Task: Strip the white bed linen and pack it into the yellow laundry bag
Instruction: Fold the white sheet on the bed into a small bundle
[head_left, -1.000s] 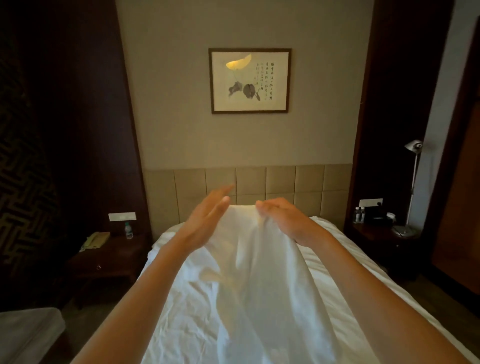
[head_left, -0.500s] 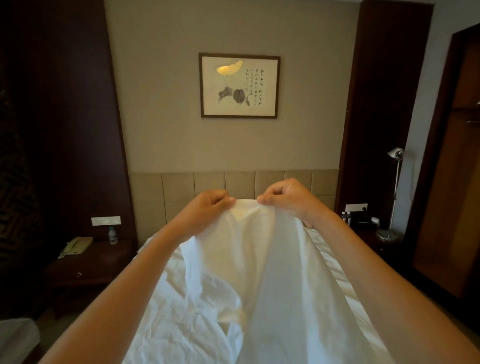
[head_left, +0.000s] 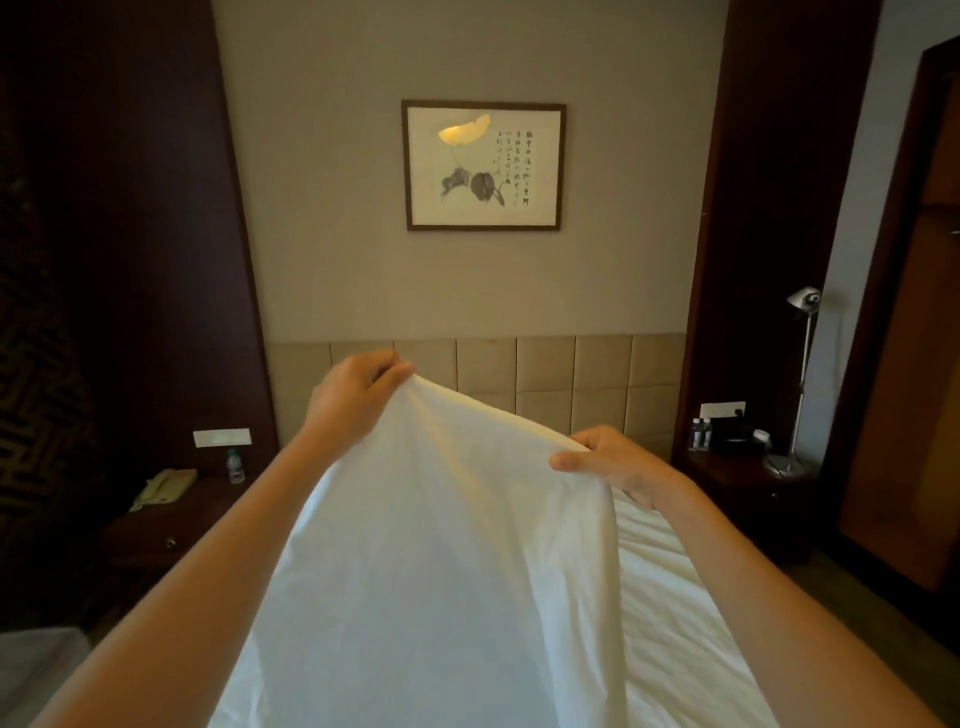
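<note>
Centre frame, sheet (head_left: 447, 545): lifted off the bed (head_left: 670, 597), edge stretched taut for gathering.
Left hand (head_left: 353, 400): pinching the higher corner.
Right hand (head_left: 613, 462): pinching the lower edge.
Yellow bag: apparently out of view.

The bed (head_left: 670, 613) carries rumpled white linen (head_left: 441, 571), lifted at its near end above it.

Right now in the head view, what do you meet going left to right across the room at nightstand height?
telephone → water bottle → left hand → white sheet → right hand → two small bottles → floor lamp
</note>
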